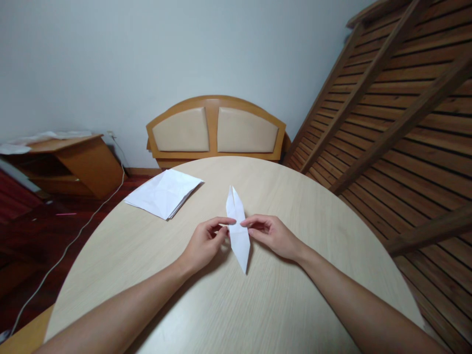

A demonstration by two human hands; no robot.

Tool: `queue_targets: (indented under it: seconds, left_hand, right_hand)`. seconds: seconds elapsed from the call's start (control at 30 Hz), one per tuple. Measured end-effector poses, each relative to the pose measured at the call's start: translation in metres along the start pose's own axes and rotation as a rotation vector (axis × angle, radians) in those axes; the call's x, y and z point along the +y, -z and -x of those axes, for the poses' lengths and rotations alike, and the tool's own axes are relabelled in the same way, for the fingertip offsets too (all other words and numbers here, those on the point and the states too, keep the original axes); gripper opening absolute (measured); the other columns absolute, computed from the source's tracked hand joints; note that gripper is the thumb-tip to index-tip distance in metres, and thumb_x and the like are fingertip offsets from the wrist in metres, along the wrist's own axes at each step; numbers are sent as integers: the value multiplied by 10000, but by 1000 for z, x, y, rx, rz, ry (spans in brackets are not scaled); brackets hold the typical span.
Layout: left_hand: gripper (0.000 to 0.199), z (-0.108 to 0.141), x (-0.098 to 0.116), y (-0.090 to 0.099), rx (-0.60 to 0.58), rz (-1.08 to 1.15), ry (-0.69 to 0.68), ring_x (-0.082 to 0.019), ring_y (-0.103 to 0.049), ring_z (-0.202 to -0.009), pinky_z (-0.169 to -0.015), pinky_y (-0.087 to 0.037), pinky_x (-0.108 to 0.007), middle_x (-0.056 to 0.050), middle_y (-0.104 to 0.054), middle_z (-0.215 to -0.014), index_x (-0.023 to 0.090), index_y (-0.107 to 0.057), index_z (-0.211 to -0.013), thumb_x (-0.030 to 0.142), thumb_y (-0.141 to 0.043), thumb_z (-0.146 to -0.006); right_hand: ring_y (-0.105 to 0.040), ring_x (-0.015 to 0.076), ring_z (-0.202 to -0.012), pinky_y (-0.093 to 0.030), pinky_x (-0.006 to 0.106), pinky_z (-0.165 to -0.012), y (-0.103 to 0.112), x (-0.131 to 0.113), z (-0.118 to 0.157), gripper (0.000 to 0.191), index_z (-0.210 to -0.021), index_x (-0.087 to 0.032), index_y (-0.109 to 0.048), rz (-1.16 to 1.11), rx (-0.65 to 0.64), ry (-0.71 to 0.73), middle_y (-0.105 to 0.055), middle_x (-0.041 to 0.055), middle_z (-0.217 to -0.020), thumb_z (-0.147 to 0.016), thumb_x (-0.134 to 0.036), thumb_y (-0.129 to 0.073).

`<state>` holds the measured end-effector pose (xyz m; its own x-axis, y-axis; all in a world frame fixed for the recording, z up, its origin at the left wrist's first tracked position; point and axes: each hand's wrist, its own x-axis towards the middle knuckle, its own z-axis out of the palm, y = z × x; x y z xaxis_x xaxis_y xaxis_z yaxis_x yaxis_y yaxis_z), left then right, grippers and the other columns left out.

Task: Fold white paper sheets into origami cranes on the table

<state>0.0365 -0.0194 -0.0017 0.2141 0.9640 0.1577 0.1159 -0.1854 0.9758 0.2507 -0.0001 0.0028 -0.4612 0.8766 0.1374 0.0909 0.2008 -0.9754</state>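
A narrow piece of folded white paper (239, 241), pointed at both ends, is held over the middle of the round table. Its far end shows a slit between two tips. My left hand (208, 238) pinches its left edge, with the index finger on top and the thumb at the side. On the opposite edge, my right hand (273, 235) grips the paper the same way, index fingertip on its face and thumb close below. The other fingers of both hands are curled and partly hidden.
Several creased white sheets (164, 192) lie stacked at the table's left far edge. The round wooden table (313, 295) fills the foreground. Beyond it stand a padded headboard (213, 128), a wooden desk (84, 167) and a slatted wooden frame (398, 108). A white cable (75, 238) runs along the floor.
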Motion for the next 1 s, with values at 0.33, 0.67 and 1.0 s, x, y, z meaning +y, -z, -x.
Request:
queue_targets:
  seconds: [0.33,0.67,1.0]
  left_hand:
    - [220,1,7,2,-53,-108,-80,-200,-677,-868,-672,-519,-264,-104,-741,-1022,173,-745,-1006,310,-646,-866]
    - [154,4,6,1,-19,-280,-188,-173,-672,-764,-628,-511,-251,-66,-741,-873,174,-699,-896,286,-595,-904]
    - [232,5,4,-3,60,-182,-124,-108,-535,-589,-492,-395,-196,4,-593,-692,167,-551,-783,363,-592,-900]
  right_hand:
    - [-691,199,-905,-524,357,-832,1,2,0,231,-1025,-202,-722,17,9,23,-745,71,-1011,-855,-358,-707]
    - [-644,173,-798,-496,325,-767,-6,1,-1,220,-870,-191,-679,22,86,67,-703,36,-872,-824,-396,-744]
    - [-614,141,-759,-464,298,-732,-11,-4,3,258,-934,-221,-505,-42,66,59,-644,-18,-832,-849,-319,-727]
